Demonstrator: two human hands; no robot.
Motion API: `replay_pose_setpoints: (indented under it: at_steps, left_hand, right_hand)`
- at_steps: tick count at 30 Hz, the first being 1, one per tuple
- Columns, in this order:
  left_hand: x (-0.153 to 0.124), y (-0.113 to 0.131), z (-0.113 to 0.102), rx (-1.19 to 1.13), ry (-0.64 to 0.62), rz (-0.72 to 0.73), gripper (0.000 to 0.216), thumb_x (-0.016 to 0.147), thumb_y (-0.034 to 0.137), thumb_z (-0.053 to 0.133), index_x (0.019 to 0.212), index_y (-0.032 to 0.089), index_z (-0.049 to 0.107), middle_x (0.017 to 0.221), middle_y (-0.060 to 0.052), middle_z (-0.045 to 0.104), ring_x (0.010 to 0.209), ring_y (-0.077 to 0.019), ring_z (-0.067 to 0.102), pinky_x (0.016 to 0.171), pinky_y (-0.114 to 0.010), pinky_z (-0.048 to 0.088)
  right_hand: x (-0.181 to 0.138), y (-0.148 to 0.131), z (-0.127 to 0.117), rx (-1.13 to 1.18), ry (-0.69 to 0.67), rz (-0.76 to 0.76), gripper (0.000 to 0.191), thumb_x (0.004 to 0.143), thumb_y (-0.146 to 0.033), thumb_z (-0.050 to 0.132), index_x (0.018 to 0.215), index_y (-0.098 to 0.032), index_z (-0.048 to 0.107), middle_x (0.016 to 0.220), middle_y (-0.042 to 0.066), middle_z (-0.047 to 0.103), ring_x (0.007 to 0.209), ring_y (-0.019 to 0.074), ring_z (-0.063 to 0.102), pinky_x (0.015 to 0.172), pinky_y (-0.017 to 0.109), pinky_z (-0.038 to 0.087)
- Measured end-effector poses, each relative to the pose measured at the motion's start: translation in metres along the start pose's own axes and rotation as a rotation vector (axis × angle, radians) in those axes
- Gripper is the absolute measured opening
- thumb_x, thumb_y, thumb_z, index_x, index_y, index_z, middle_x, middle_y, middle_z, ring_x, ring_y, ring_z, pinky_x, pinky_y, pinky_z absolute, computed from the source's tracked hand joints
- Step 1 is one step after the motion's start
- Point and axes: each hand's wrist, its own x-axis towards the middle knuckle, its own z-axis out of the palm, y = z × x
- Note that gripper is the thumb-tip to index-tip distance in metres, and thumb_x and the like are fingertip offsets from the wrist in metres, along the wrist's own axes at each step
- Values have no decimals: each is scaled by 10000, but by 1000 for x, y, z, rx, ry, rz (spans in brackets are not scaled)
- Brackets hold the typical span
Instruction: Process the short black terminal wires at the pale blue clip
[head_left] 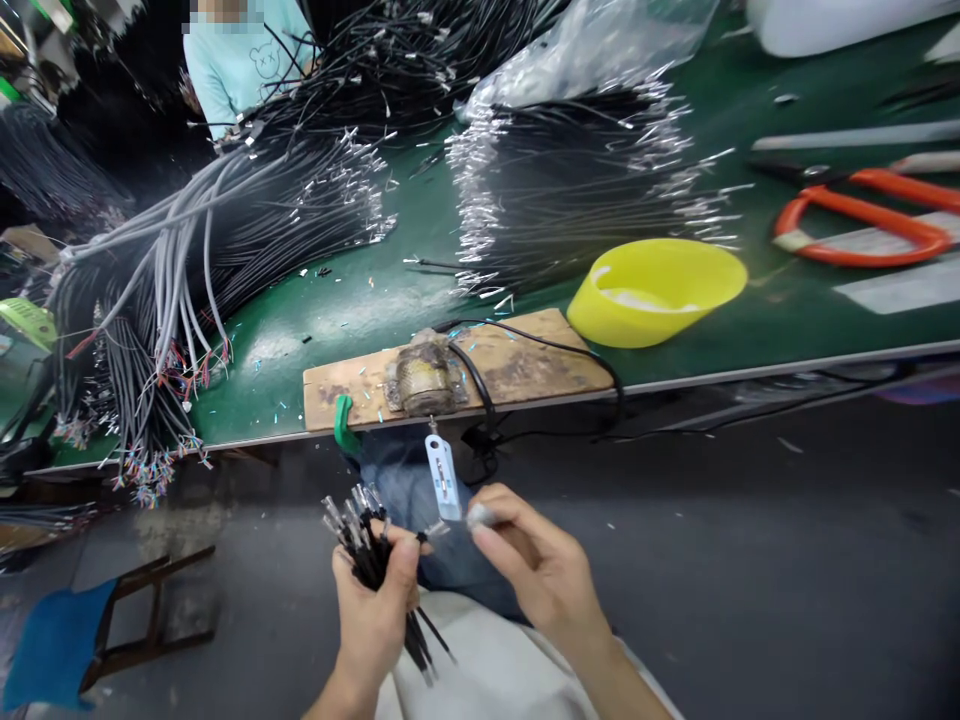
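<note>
A bunch of short black cables (367, 553) is gripped in my left hand (379, 610), their pale stripped ends pointing up and away. One cable end sticks out to the right between thumb and forefinger. My right hand (544, 570) is closed in a pinch just right of it, with a small whitish piece at the fingertips that I cannot make out. Between and beyond the hands, a light blue clip-like tool (442, 478) hangs from the shaft of a small motor (424, 375). The motor is mounted on a wooden board (540, 350) at the table's edge.
A green table (420, 215) carries piles of black cables (577, 190) and grey cables (176, 230). A yellow container (660, 300) stands right of the board; orange-handled scissors (862, 215) lie farther right. A green clamp (345, 425) grips the board. Across the table is a person (251, 65). A blue-seated chair (64, 640) stands lower left.
</note>
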Motion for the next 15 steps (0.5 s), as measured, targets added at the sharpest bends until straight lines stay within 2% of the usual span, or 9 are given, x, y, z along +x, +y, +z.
replay_pose_setpoints:
  at_steps: [3, 6, 8, 11, 13, 15]
  left_hand:
    - [-1, -3, -1, -6, -13, 1, 348, 629, 533, 707, 603, 197, 625, 394, 38, 426, 332, -80, 337, 346, -236, 284]
    - [-1, -6, -4, -12, -25, 2, 329, 630, 523, 712, 650, 203, 637, 403, 46, 453, 325, -79, 344, 331, -229, 301]
    - [1, -4, -8, 16, -77, 59, 308, 648, 500, 709, 642, 197, 653, 427, 36, 491, 345, -85, 376, 348, -231, 339]
    - [4, 1, -11, 53, -153, 169, 259, 649, 441, 732, 614, 191, 678, 526, -1, 587, 487, -130, 512, 499, -266, 460]
    - [5, 4, -11, 69, -161, 211, 220, 645, 403, 746, 615, 193, 687, 566, -12, 612, 564, -151, 550, 580, -289, 486]
    - [5, 7, -11, 94, -145, 254, 183, 654, 368, 747, 631, 194, 694, 581, -16, 616, 574, -155, 553, 581, -295, 486]
  right_hand:
    - [1, 1, 2, -2, -58, 23, 219, 800, -420, 603, 801, -204, 634, 702, 37, 549, 614, 176, 510, 552, 279, 427]
    - [4, -1, 6, 5, -186, 84, 259, 809, -422, 591, 684, -196, 617, 677, 39, 543, 651, 187, 501, 601, 293, 414]
    - [5, -3, 9, 149, -263, 207, 315, 783, -473, 604, 648, -188, 599, 649, 23, 512, 621, 171, 479, 580, 280, 404]
    - [9, -5, 12, 453, -352, 435, 403, 671, -570, 667, 645, -174, 597, 602, -8, 468, 544, 133, 430, 534, 258, 391]
    - [15, -5, 13, 522, -336, 528, 404, 623, -554, 715, 616, -168, 594, 565, -26, 449, 509, 111, 392, 520, 248, 380]
    - [25, -6, 13, 463, -243, 554, 379, 601, -513, 749, 596, -168, 591, 544, -35, 447, 499, 101, 372, 505, 237, 367]
